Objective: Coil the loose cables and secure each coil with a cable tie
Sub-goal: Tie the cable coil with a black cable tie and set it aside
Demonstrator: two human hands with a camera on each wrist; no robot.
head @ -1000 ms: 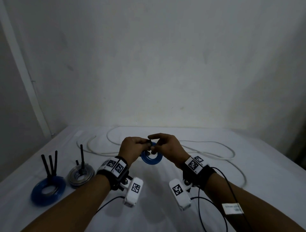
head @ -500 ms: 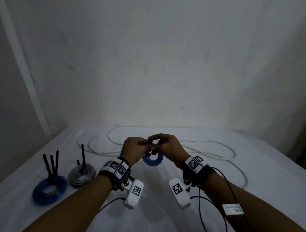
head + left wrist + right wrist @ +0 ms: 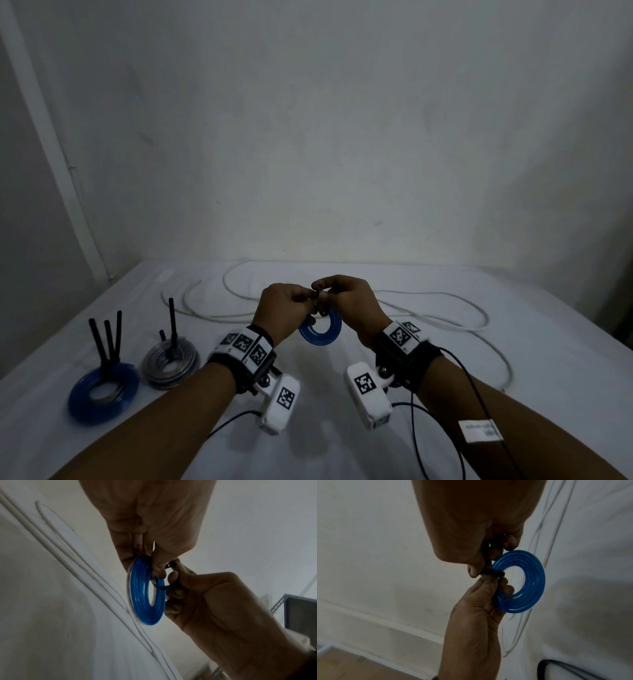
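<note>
White wall [image 3: 308,137] fills the background, and below it a white table [image 3: 342,411] spreads to the edges of the head view. On the table, far behind the hands, a long white cable [image 3: 428,294] lies loose in wide loops. At the left side of the table rest two finished coils: a larger blue coil [image 3: 102,394] and, just beside it, a grey coil [image 3: 170,366], each with black tie tails standing upright from it.

Both hands are raised above the table and meet in the middle. Between them hangs a small blue coil [image 3: 147,592], a flat ring of several turns of glossy blue cable, its hole open to the wrist views. A black cable tie [image 3: 491,573] goes around one side of this ring. The left hand [image 3: 284,308] holds the coil with curled fingers, one fingertip [image 3: 509,588] reaching into the hole. The right hand [image 3: 349,301] pinches the tie between thumb and curled fingers just above the coil.

The tie is small and dark, mostly covered by the fingers, so whether it is locked I cannot tell. The far end of the white cable is hidden behind the hands.
</note>
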